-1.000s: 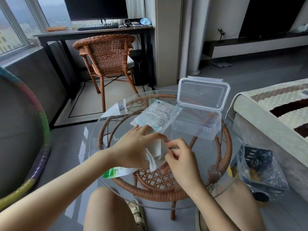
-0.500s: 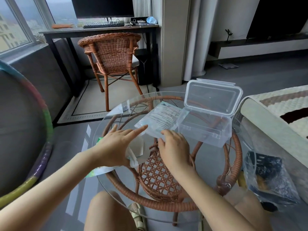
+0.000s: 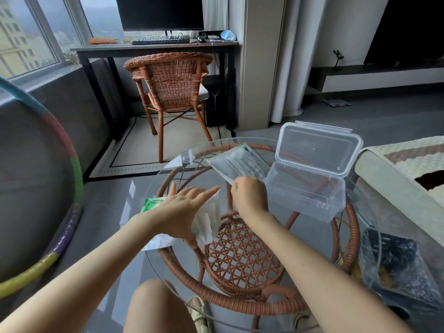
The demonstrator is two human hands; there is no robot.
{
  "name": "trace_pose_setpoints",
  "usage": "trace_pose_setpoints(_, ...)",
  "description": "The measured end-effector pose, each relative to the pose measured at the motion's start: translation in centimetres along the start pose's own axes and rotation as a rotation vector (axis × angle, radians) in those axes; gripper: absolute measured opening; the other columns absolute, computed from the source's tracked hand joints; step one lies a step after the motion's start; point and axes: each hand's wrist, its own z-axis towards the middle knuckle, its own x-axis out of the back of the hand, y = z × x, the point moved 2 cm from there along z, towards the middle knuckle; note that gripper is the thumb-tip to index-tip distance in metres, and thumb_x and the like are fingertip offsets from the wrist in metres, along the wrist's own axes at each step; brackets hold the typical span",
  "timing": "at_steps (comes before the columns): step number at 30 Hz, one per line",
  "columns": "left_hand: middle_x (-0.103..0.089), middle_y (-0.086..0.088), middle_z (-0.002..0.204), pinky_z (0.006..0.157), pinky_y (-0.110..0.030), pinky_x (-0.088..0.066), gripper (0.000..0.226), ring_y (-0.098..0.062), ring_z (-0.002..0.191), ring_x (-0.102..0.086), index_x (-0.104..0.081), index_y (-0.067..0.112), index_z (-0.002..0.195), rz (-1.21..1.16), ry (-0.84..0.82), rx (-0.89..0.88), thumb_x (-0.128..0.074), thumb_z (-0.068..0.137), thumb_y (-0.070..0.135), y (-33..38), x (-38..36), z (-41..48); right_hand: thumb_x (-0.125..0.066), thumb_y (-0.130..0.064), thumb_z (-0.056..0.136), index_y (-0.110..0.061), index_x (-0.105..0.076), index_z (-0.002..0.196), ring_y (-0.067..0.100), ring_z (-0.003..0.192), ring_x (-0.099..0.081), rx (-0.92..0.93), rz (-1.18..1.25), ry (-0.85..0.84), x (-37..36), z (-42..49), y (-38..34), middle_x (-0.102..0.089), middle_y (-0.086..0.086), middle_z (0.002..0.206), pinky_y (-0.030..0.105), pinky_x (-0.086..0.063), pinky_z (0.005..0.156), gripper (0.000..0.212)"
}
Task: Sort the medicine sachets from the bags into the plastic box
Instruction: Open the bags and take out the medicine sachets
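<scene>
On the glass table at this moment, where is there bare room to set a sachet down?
Bare glass lies along the near rim of the glass table, nearer the camera than both hands, and at the near right between the right hand and the plastic box. The left side is crowded: the left hand presses the white bag, and the printed bag borders the box.

My left hand (image 3: 179, 212) covers most of the white bag (image 3: 208, 222), hiding its contents. My right hand (image 3: 249, 195) curls over the printed bag (image 3: 240, 164), fingertips out of sight; the print is too small to read.
</scene>
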Motion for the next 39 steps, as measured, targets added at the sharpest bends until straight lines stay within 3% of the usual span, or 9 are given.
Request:
trace_pose_setpoints(5, -0.011, 0.014, 0.153, 0.111, -0.036, 0.014, 0.115, -0.008, 0.141, -0.005, 0.001, 0.036, 0.147, -0.49, 0.007, -0.025, -0.079, 0.065, 0.041, 1.5, 2.1, -0.9, -0.05, -0.004, 0.084, -0.007, -0.032, 0.045, 0.012, 0.048, -0.02, -0.091, 0.445, 0.258, 3.0, 0.0, -0.6, -0.027, 0.015, 0.047, 0.026, -0.018, 0.046, 0.043)
trace_pose_setpoints(8, -0.051, 0.01, 0.13, 0.11, -0.031, -0.034, 0.054, -0.006, 0.123, -0.045, -0.048, 0.028, 0.128, -0.967, 0.361, 0.086, -0.066, 0.079, 0.042, 2.9, 5.0, -1.2, -0.054, -0.004, 0.081, -0.01, -0.029, 0.044, 0.013, 0.054, -0.019, -0.065, 0.578, 0.375, 5.5, 0.1, -1.1, -0.021, 0.013, 0.047, 0.027, -0.015, 0.047, 0.045)
trace_pose_setpoints(11, -0.063, 0.001, 0.102, 0.085, -0.037, -0.056, 0.027, -0.016, 0.102, -0.063, -0.057, 0.02, 0.099, -1.289, 0.574, 0.119, -0.057, 0.086, 0.043, 4.8, 8.4, -1.5, -0.056, -0.005, 0.081, -0.016, -0.025, 0.045, 0.014, 0.054, -0.016, -0.043, 0.625, 0.47, 8.4, -0.7, -1.8, -0.016, 0.001, 0.05, 0.028, -0.013, 0.049, 0.049)
trace_pose_setpoints(15, -0.068, -0.01, 0.091, 0.068, -0.038, -0.06, 0.036, -0.02, 0.086, -0.069, -0.059, 0.008, 0.092, -1.246, 0.708, 0.101, -0.062, 0.083, 0.042, 7.0, 12.1, -2.9, -0.061, -0.019, 0.087, 0.0, -0.06, 0.054, 0.018, 0.045, -0.032, 0.076, 0.621, 0.451, 12.2, -3.5, -2.4, -0.046, 0.008, 0.042, 0.029, -0.028, 0.044, 0.038)
trace_pose_setpoints(18, -0.07, -0.018, 0.082, 0.066, -0.039, -0.061, 0.037, -0.025, 0.073, -0.07, -0.06, -0.002, 0.087, -1.282, 0.628, 0.089, -0.067, 0.082, 0.033, 8.3, 13.4, -4.4, -0.064, -0.021, 0.087, -0.005, -0.066, 0.055, 0.011, 0.041, -0.037, 0.157, 0.608, 0.367, 15.0, -6.1, -2.2, -0.044, -0.006, 0.038, 0.016, -0.026, 0.042, 0.035)
trace_pose_setpoints(21, -0.068, -0.02, 0.071, 0.061, -0.034, -0.06, 0.017, -0.025, 0.062, -0.067, -0.064, -0.006, 0.076, -1.282, 0.541, 0.102, -0.063, 0.083, 0.009, 9.4, 13.4, -5.6, -0.065, -0.031, 0.085, -0.005, -0.071, 0.063, 0.016, 0.048, -0.056, 0.181, 0.63, 0.207, 16.1, -8.4, -1.7, -0.063, 0.004, 0.05, 0.029, -0.045, 0.048, 0.034)
trace_pose_setpoints(29, -0.068, -0.011, 0.066, 0.052, -0.02, -0.056, 0.005, -0.012, 0.049, -0.064, -0.066, -0.002, 0.076, -1.413, 0.272, 0.296, -0.067, 0.079, 0.001, 11.0, 9.0, -6.9, -0.064, -0.036, 0.084, -0.025, -0.071, 0.082, 0.009, 0.072, -0.07, -0.205, 0.838, -0.148, 13.0, -12.8, 1.4, -0.072, -0.006, 0.077, 0.042, -0.059, 0.072, 0.013)
trace_pose_setpoints(34, -0.071, -0.01, 0.064, 0.052, -0.019, -0.055, 0.011, -0.014, 0.055, -0.068, -0.067, 0.0, 0.067, -1.527, 0.183, 0.155, -0.068, 0.078, 0.003, 12.3, 8.5, -7.8, -0.065, -0.037, 0.084, -0.012, -0.072, 0.075, 0.026, 0.061, -0.071, -0.28, 0.953, -0.077, 13.3, -13.4, 1.0, -0.074, 0.004, 0.068, 0.052, -0.058, 0.067, 0.028)
trace_pose_setpoints(39, -0.07, -0.013, 0.069, 0.062, -0.023, -0.058, 0.009, -0.016, 0.061, -0.063, -0.07, -0.001, 0.071, -1.261, 0.282, 0.026, -0.076, 0.07, 0.006, 13.7, 8.4, -8.4, -0.062, -0.053, 0.076, 0.0, -0.07, 0.073, 0.032, 0.064, -0.07, -0.208, 0.871, -0.114, 14.1, -13.6, 0.7, -0.071, 0.018, 0.067, 0.053, -0.057, 0.066, 0.054)
